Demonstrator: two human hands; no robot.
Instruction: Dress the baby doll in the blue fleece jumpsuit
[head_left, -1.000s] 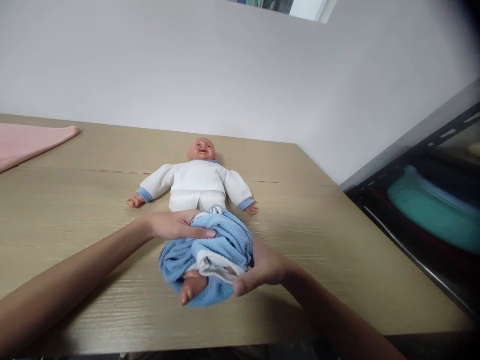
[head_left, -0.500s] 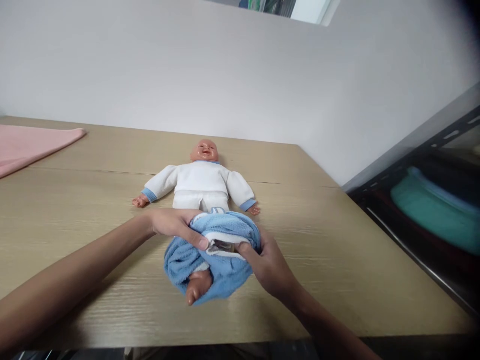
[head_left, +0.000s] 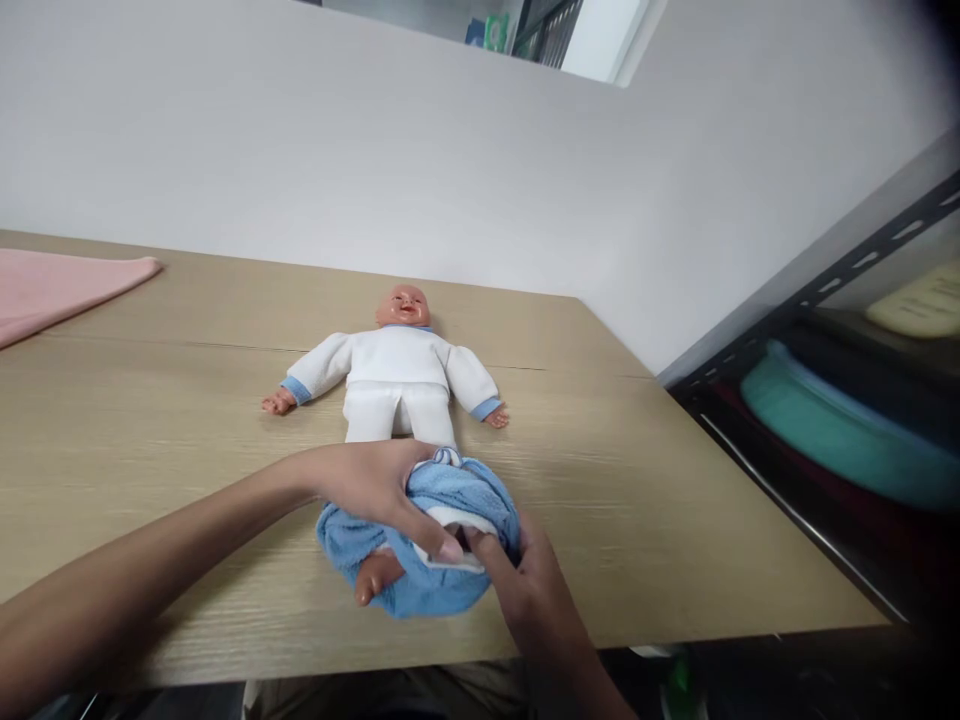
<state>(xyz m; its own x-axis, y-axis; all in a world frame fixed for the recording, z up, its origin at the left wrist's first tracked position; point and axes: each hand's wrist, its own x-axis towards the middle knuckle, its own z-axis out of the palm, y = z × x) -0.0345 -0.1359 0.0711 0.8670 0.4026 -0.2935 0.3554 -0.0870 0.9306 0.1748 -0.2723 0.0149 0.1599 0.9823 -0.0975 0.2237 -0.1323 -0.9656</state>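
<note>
A baby doll [head_left: 400, 355] in a white top with blue cuffs lies on its back, head away from me. Blue terry pants [head_left: 442, 590] with a white-lined opening are bunched round its lower legs. One bare doll foot [head_left: 375, 574] pokes out of the cloth on the left; the other foot is hidden. My left hand [head_left: 390, 495] grips the pants from the left, thumb on the rim of the opening. On the right side my right hand [head_left: 517, 570] holds the same rim, its thumb reaching into the opening. Most of my fingers are hidden behind the fabric.
The wooden table [head_left: 637, 500] ends at a near edge just below the pants. A pink cloth [head_left: 67, 290] lies at the far left. To the right stands a dark metal rack [head_left: 750, 340] with a teal basin [head_left: 840, 430]. A pale wall [head_left: 300, 150] rises behind the table.
The pants have slid slightly toward me, uncovering more of the doll's white legs. Both hands moved nearer each other, and the opening looks narrower. The view has shifted a little.
</note>
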